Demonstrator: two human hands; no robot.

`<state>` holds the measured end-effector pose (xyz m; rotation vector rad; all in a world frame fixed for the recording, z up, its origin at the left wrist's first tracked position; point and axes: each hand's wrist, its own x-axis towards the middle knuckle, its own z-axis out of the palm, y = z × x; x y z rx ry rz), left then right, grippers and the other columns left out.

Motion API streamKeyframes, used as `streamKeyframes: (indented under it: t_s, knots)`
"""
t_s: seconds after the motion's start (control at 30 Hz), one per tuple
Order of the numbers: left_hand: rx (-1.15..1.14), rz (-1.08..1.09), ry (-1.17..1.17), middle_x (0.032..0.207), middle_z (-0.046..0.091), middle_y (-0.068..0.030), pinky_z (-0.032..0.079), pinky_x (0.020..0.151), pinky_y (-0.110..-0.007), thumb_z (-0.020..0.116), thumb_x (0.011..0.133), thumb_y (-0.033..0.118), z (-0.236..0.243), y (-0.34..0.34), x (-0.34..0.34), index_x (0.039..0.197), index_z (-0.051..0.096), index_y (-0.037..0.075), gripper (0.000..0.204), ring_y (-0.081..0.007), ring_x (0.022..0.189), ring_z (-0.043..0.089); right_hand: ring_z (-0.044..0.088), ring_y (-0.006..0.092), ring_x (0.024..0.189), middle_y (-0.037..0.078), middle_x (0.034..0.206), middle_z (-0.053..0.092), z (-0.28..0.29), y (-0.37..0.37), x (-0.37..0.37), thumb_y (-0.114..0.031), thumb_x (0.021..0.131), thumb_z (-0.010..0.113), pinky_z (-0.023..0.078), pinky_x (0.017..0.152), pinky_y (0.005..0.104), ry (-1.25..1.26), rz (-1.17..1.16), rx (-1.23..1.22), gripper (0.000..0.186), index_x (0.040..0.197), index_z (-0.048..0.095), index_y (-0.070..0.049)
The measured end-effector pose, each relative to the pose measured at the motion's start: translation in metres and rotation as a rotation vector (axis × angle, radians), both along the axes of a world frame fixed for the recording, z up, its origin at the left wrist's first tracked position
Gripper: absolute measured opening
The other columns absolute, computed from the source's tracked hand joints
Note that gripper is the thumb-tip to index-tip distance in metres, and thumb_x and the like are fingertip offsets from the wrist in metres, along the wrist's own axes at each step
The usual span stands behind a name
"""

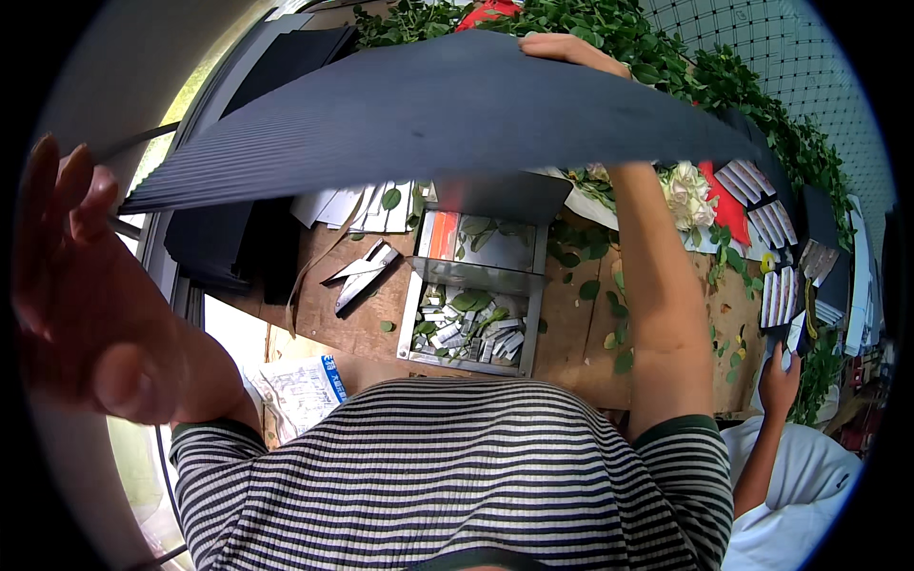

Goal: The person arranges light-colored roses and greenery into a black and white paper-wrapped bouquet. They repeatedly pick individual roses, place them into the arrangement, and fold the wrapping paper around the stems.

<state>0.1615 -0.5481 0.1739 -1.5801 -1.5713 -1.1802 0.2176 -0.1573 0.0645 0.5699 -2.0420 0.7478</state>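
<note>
Below, leaves point(470, 302) and scraps point(447, 335) in silver-edged box point(466, 364); dark sheet point(428, 114) in right hand point(577, 50), left hand point(81, 285) unclenched.

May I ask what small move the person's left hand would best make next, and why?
Probably the left hand should take the left corner of the dark sheet: it is open beside that corner, with no clear grip showing, while the right hand holds the far edge and the sheet is raised over the table.

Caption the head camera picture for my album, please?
A right hand holds a ridged dark blue sheet above a brown wooden table strewn with green leaves.
</note>
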Motion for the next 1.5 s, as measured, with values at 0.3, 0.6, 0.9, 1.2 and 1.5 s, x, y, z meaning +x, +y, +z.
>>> streamKeyframes:
  t_s: [0.3,0.6,0.9,1.2,1.5]
  knots:
    - [-0.089,-0.563,-1.885,0.115,0.059,-0.0231,0.053,0.091,-0.044,0.056,0.082,0.068,-0.174,0.109,-0.057,0.131,0.045,-0.001,0.085,-0.0342,0.105,0.063,0.06,0.0413,0.099,0.028,0.118,0.054,-0.109,0.133,0.546,-0.016,0.089,0.06,0.05,0.081,0.0414,-0.814,-1.583,0.858,0.04,0.129,0.057,-0.016]
    - [-0.687,-0.602,-1.206,0.109,0.065,-0.0077,0.047,0.095,-0.035,0.058,0.093,0.014,-0.206,0.139,-0.058,0.122,0.057,0.001,0.032,-0.0171,0.107,0.06,0.064,0.0199,0.084,0.018,0.106,0.063,-0.108,0.02,0.199,-0.008,0.092,0.061,0.052,0.073,0.0329,-0.519,-0.008,-0.157,0.031,0.119,0.055,0.004]
    - [-1.11,0.245,-0.794,0.095,0.068,-0.0187,0.052,0.074,-0.044,0.066,0.084,0.029,-0.246,0.105,-0.046,0.112,0.056,0.004,0.039,-0.0358,0.09,0.066,0.065,0.0179,0.08,0.015,0.105,0.061,-0.129,-0.004,0.17,0.0,0.082,0.067,0.052,0.067,0.0334,-1.15,-0.284,-0.276,0.023,0.103,0.063,0.007]
    - [0.006,1.225,-0.35,0.111,0.064,-0.0137,0.05,0.088,-0.039,0.065,0.087,0.032,-0.144,-0.185,-0.238,0.114,0.062,0.004,0.039,-0.0282,0.102,0.063,0.062,0.0221,0.09,0.016,0.105,0.064,-0.184,0.023,0.197,-0.003,0.09,0.06,0.051,0.077,0.0388,-1.179,-0.302,-0.593,0.027,0.115,0.058,0.007]
    - [-0.76,1.612,-1.094,0.138,0.048,-0.0196,0.043,0.101,-0.044,0.065,0.067,0.073,-0.185,-0.361,-0.312,0.137,0.047,0.003,0.101,-0.033,0.126,0.049,0.064,0.0209,0.091,0.014,0.1,0.069,-0.203,0.001,0.192,-0.008,0.087,0.063,0.05,0.077,0.0365,-1.403,-0.444,-0.573,0.029,0.114,0.062,0.004]
